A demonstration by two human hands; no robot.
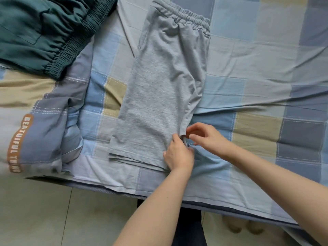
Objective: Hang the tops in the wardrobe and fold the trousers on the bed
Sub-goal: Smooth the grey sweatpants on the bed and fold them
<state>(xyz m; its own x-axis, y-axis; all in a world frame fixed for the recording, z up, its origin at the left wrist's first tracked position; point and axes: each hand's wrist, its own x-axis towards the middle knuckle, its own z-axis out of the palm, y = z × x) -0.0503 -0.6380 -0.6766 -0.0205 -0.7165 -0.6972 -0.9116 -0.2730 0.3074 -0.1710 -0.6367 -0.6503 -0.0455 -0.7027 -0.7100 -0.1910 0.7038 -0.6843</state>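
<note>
Pale tiled floor (44, 210) below

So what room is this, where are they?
Probably a bedroom. A bed with a blue, grey and tan checked cotton sheet fills the view, light grey jersey shorts and dark green elastic-waisted trousers lie on it, above a pale tiled floor.

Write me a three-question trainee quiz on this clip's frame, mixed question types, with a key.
1. True or false: the grey shorts lie with both legs spread apart.
2. Where do both hands work? A) waistband B) hem corner on the right C) green trousers
3. Name what the clothes lie on.

Key:
1. False; the legs are stacked.
2. B; the left hand and right hand pinch the fabric there.
3. The checked bedsheet.
</note>
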